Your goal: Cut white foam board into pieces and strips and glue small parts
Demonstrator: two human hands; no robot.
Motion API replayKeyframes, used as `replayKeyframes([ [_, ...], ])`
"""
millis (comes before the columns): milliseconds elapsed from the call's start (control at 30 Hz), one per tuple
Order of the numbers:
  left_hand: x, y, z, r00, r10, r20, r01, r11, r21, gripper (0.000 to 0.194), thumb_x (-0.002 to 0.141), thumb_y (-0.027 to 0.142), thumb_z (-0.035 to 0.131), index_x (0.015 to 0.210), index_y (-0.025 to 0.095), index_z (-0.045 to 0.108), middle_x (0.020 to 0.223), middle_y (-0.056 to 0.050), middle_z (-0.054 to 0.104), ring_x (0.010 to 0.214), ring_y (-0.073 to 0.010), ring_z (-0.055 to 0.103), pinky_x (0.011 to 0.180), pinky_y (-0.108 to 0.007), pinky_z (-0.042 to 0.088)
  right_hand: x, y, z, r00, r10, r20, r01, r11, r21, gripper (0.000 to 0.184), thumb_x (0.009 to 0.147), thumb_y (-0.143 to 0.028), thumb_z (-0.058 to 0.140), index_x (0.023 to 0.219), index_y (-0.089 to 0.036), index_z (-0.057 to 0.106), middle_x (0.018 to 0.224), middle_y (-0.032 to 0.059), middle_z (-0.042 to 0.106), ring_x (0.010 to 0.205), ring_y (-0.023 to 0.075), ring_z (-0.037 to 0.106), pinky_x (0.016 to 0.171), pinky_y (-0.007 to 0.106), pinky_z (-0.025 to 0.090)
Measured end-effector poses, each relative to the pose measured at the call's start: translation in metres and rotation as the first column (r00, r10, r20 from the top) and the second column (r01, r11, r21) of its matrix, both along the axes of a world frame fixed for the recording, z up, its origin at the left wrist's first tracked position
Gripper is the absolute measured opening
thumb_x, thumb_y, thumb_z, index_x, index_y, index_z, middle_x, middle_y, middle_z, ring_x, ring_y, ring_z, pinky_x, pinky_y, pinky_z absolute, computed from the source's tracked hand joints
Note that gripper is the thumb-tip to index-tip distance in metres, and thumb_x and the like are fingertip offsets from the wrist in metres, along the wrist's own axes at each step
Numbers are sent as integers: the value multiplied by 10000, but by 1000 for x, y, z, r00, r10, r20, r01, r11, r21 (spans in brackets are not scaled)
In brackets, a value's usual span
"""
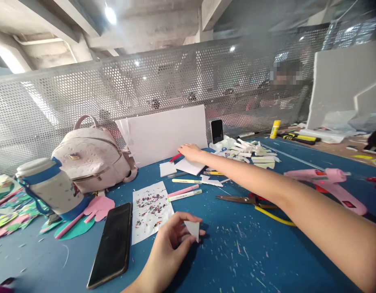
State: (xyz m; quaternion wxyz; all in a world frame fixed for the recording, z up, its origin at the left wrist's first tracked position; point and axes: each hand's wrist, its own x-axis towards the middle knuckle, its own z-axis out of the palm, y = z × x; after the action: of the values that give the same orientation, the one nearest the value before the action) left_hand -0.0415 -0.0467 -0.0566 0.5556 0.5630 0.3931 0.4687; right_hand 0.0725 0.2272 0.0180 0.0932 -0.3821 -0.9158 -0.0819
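Note:
My left hand [171,244] is in front at the lower middle, its thumb and fingers pinching a small white cut piece [192,229] of card or foam. My right hand [190,152] is stretched far across the table, over a white foam sheet [190,166]. Its fingers are bent round one end of a slim red stick-like thing [175,157], whose kind I cannot make out. Beside that sits a smaller white square [168,169]. Several pens, including a pink marker [184,190], lie between the two hands. Below my right forearm are scissors [236,198] with yellow-and-red handles.
A black phone [110,244] and scrap-covered paper [151,207] lie left. Behind them stand a tumbler [50,187] and pale backpack [90,158]. A white board [163,134] leans at the back. Right are white offcuts [251,152], a pink glue gun [331,185] and glue stick [275,129].

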Motion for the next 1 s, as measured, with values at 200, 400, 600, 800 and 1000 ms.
replayKeyframes([
  [200,0,3,-4,990,31,136,-16,994,-106,279,806,233,777,977,197,559,1080,-77,702,980,-218,720,839,-270,523,19,-47,3,962,156,-226,-169,985,-42,291,973,-322,580,1219,-166,584,1219,92,608,1036,226,623,879,435,534],
  [400,0,3,-7,997,58,54,-53,994,-100,315,767,248,815,946,170,568,790,-30,730,690,-135,711,670,-209,527,81,-159,0,891,239,-385,-347,907,-239,151,1007,-301,480,1085,-223,582,946,-10,689,784,119,621,715,250,481],
  [600,14,3,-2,980,171,-101,-172,985,0,305,698,294,859,809,170,603,690,-10,725,586,-124,675,582,-200,526,121,-217,-37,800,-112,-590,-528,335,-780,371,920,-350,635,1223,-229,458,994,21,651,806,136,620,659,242,480],
  [800,32,7,1,972,155,-178,-148,987,55,216,768,286,788,893,185,643,756,-18,741,644,-159,722,639,-232,566,122,-210,-59,673,-354,-650,-636,172,-752,277,950,-354,599,1107,-193,438,835,-8,598,695,110,594,558,193,428],
  [1000,26,10,0,926,158,-344,-95,977,192,71,862,231,679,933,224,674,757,3,687,652,-117,665,644,-191,532,131,-208,-58,672,-307,-674,-627,249,-738,230,1016,-357,479,1190,-223,410,809,-41,501,631,82,497,581,209,417],
])
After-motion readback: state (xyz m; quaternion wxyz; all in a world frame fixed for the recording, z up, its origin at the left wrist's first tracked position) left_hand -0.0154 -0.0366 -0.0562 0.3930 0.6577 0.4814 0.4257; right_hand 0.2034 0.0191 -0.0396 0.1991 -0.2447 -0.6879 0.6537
